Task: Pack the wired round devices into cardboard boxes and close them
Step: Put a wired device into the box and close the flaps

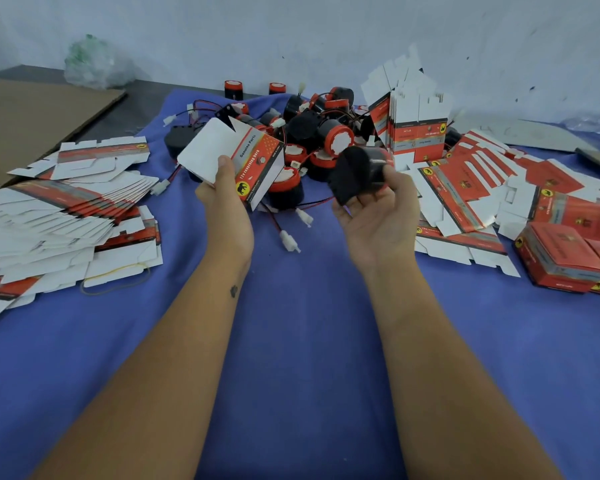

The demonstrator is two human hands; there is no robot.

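Two bare forearms are reaching out over a blue cloth (302,341), the hands held apart above it. The left hand (222,199) is gripping a partly opened box (236,157), thumb pressing on its white flap, the red printed side facing right. The right hand (378,216), palm up, is curling its fingers around a black round device (361,171); the device is blurred, so its wire cannot be made out.

Just beside the left arm, a yellow rubber band (118,280) is lying against a spread of flat boxes (59,216). To the right, more flat boxes (465,192) are lying scattered, and finished red boxes (565,258) are sitting at the cloth's edge.

Beyond the hands, a pile of red-and-black devices (312,133) with red and black wires and white plugs is heaping up mid-cloth. A bundle of flat boxes (416,129) is standing upright behind it. Farther left, a brown cardboard sheet (32,123) and a crumpled plastic bag (94,64) are resting near the wall.
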